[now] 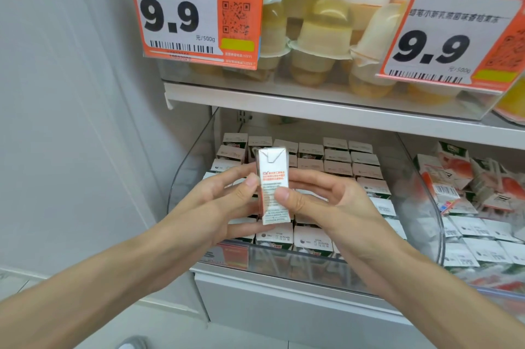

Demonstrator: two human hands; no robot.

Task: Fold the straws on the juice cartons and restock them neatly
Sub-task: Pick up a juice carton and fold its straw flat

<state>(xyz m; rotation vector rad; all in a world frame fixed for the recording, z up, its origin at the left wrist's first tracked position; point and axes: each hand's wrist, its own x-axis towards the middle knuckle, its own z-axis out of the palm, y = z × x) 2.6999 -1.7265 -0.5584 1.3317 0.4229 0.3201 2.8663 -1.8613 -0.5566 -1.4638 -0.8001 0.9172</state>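
A small white juice carton [273, 175] with red and grey print stands upright between both hands, its narrow side facing me, above the clear bin. My left hand [224, 198] grips it from the left, thumb on the front. My right hand [321, 201] grips it from the right, thumb pressed low on the front. The carton's straw is hidden from view. Below, several rows of cartons [338, 162] stand packed in the clear plastic bin [187, 167] on the lower shelf.
A second bin at right holds loosely piled cartons [466, 189]. The shelf above [341, 113] carries jelly cups [321, 36] behind two orange 9.9 price tags [196, 8]. A white wall stands at left.
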